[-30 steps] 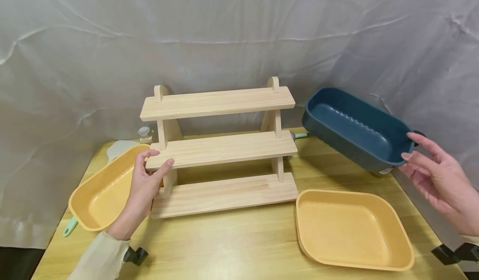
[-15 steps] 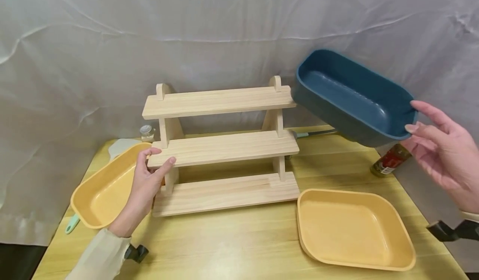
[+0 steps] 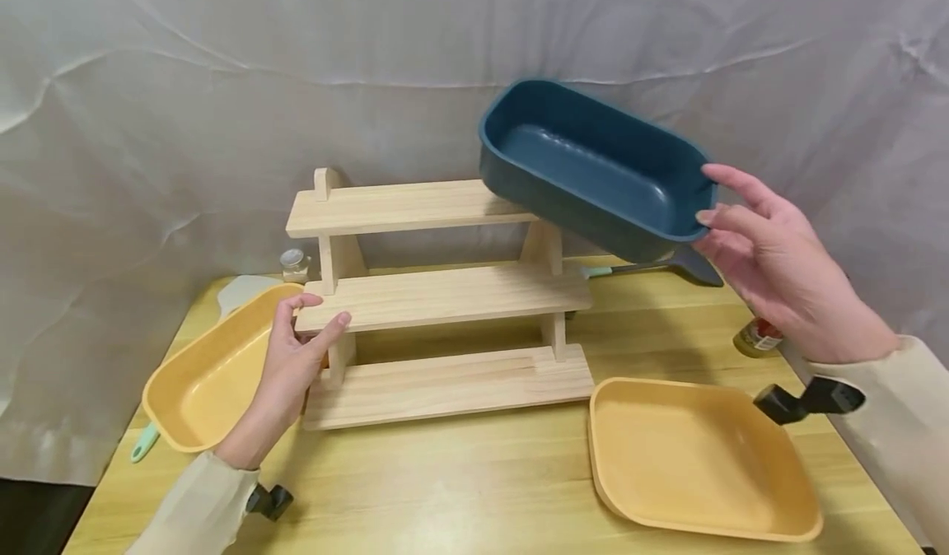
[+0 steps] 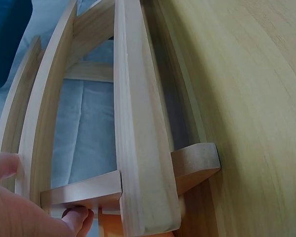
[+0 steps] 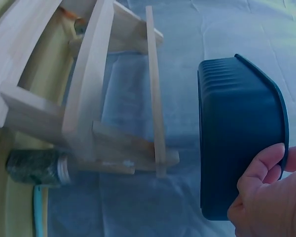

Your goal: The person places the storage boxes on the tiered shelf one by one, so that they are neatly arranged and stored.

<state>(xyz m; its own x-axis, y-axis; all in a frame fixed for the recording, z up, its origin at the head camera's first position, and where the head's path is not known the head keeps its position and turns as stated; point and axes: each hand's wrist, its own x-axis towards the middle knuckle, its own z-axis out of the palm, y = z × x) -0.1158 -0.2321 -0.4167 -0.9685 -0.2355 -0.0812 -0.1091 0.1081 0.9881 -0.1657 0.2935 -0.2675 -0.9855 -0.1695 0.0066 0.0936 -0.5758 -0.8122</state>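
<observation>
Fingers of the right hand [image 3: 778, 267] pinch the near end rim of the deep dark-blue plastic tub [image 3: 593, 168], held tilted over the three-tier pale wooden rack's [image 3: 437, 291] top shelf, long axis running away leftward; left hand [image 3: 292, 357] clasps the middle shelf's end.

Two yellow trays lie on the wooden table [image 3: 460, 489]: one tray [image 3: 697, 456] front right, another [image 3: 200, 382] at the left. A small jar [image 3: 294, 263] and a red-labelled bottle [image 3: 758, 337] stand behind.

Dark teal-blue tub [image 3: 593, 168] (ribbed inside), pale natural pine three-tier rack [image 3: 437, 296], two mustard-yellow trays [image 3: 200, 382] [image 3: 697, 464], honey-toned wood-grain table [image 3: 445, 481], cream sleeves [image 3: 196, 514]
</observation>
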